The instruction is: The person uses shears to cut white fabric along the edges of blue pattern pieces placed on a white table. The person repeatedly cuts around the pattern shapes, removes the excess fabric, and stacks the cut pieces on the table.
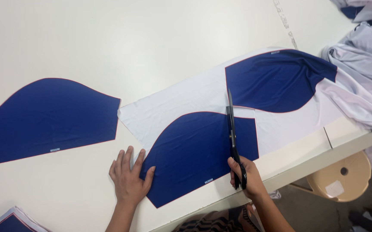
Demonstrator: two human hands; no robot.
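My right hand (247,176) grips black scissors (232,129) whose blades lie closed along the right edge of a navy blue sleeve-shaped panel (199,150) printed on white fabric (181,103). My left hand (129,179) lies flat, fingers spread, on the table at the panel's lower left edge, thumb touching the blue. A second navy panel (276,79) sits on the same white fabric, further right and rumpled. A cut-out navy panel (50,118) lies flat by itself on the left.
The white table (108,38) carries a heap of white and blue fabric (366,73) at its right end. A beige plastic stool (345,176) stands on the floor below the table edge. More cut pieces (12,221) lie at the bottom left corner.
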